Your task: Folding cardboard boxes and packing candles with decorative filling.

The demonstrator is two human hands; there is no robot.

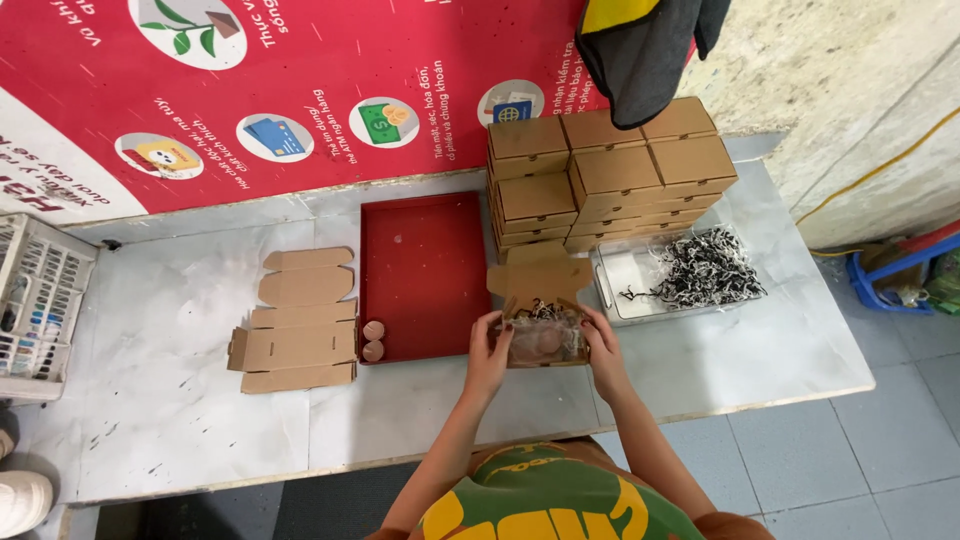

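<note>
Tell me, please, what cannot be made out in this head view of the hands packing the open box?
- Contents of the open cardboard box: blurred under clear wrap, flanked by the left hand and right hand.
- Lower closed boxes in the stack: hidden by upper ones.
- White basket: cut off by the left edge; contents too small.
- Dark cloth: cut off by the top edge.

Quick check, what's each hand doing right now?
Left hand: closed on the left side of the small open cardboard box.
Right hand: closed on the same box's right side.
</note>
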